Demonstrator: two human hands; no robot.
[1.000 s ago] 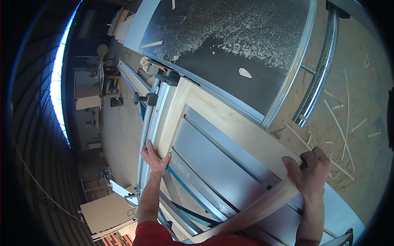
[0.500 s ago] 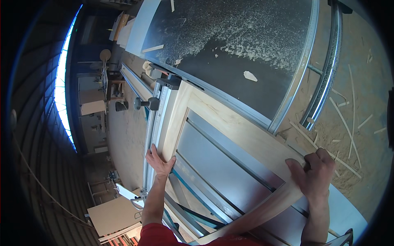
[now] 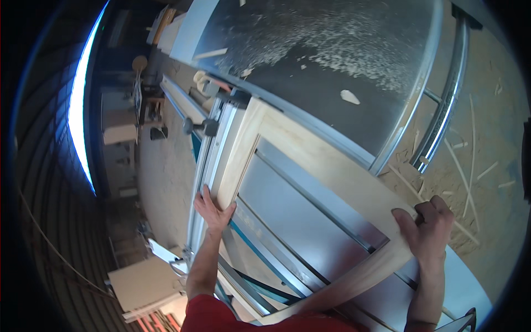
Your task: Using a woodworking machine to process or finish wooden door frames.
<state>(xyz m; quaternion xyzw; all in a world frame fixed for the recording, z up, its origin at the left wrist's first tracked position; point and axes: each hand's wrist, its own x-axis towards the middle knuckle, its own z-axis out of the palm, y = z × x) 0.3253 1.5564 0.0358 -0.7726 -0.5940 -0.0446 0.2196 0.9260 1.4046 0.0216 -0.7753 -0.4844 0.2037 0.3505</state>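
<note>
With only the view shifted, the pale rectangular wooden frame [image 3: 326,166], lower centre, seems kept in place along the silver metal rail [image 3: 209,166], clamped by the right hand [image 3: 428,229], spanned by the outspread left hand [image 3: 214,214].

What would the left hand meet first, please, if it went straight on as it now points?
The left hand would likely meet the black knob ahead, though depth is unclear.
</note>
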